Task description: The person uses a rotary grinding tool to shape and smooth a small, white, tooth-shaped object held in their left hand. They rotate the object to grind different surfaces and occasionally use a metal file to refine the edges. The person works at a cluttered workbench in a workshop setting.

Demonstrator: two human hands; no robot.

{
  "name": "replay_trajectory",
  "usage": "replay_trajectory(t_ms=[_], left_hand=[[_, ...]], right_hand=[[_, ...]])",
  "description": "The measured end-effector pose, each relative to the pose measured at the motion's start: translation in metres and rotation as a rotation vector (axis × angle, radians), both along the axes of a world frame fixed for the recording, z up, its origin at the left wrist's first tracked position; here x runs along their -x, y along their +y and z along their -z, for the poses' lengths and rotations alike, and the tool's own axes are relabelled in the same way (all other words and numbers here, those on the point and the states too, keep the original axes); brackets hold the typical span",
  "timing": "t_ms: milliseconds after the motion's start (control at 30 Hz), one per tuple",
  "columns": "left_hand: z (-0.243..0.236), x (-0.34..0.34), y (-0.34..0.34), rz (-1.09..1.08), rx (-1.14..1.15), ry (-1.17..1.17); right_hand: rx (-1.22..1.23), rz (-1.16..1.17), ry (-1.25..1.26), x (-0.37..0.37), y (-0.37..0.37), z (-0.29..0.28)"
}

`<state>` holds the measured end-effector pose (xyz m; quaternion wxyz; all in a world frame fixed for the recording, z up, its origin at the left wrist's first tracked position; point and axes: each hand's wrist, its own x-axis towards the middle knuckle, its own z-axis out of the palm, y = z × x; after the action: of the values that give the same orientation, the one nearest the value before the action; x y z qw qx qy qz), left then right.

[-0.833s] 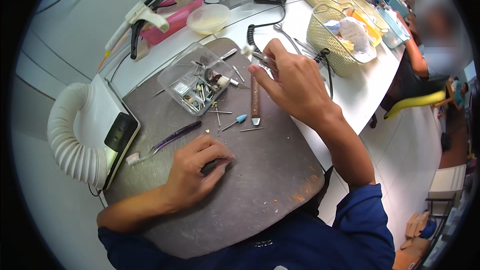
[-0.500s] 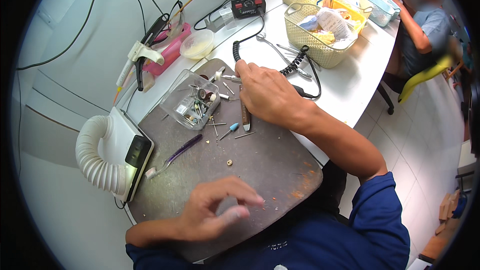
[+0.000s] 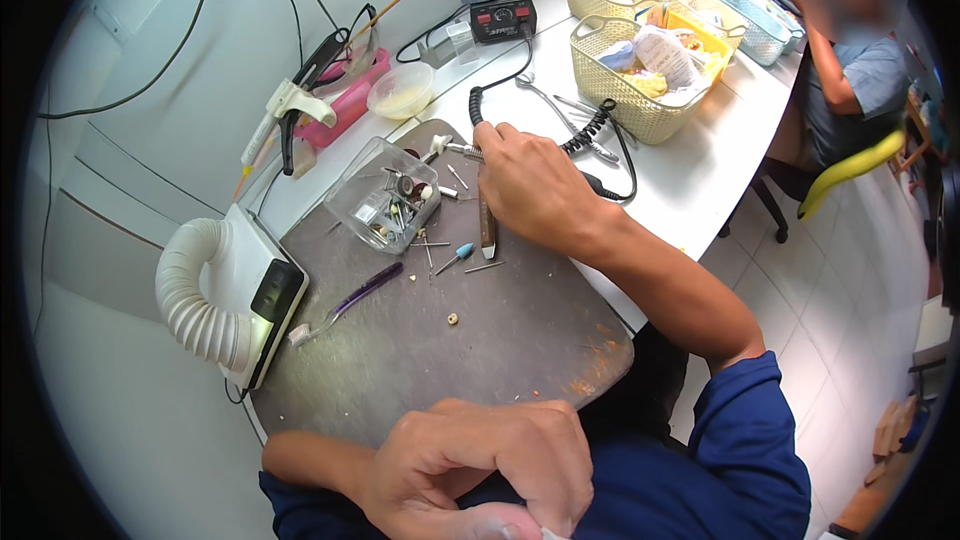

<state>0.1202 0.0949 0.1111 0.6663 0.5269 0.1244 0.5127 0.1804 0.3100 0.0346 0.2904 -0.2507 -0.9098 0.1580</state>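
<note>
My right hand is closed around a rotary handpiece; its metal nose points left and bears a small whitish tip. Close to the lower edge, my left hand is raised near my body with thumb and fingers pinched together. A bit of something pale shows at its fingertips, cut off by the frame. Left of the handpiece stands a clear plastic box of small burs and polishing bits. Beneath my right hand lies a flat brown-handled tool. A blue-tipped bit and several loose bits lie nearby.
A purple-handled toothbrush and a tiny beige bead lie on the grey board. A white hose unit stands left. Farther back are a control box, pliers and baskets. Another person sits far right.
My left hand has come up and nearer my body, its fingers going from apart to pinched. My right hand stays on the handpiece. The other person has lifted an arm.
</note>
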Motion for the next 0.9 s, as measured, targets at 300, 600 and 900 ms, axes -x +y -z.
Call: replay_trajectory(t_ms=[300,600,900], left_hand=[[-0.027,-0.013,0.028,-0.076,-0.134,-0.109],[-0.001,-0.029,0.026,-0.149,-0.173,-0.521],[-0.033,-0.010,0.003,-0.190,-0.079,-0.136]], right_hand=[[0.022,-0.018,-0.063,0.002,-0.005,-0.003],[-0.008,-0.030,-0.044,0.001,-0.004,-0.003],[-0.031,-0.044,-0.063,0.001,-0.003,0.000]])
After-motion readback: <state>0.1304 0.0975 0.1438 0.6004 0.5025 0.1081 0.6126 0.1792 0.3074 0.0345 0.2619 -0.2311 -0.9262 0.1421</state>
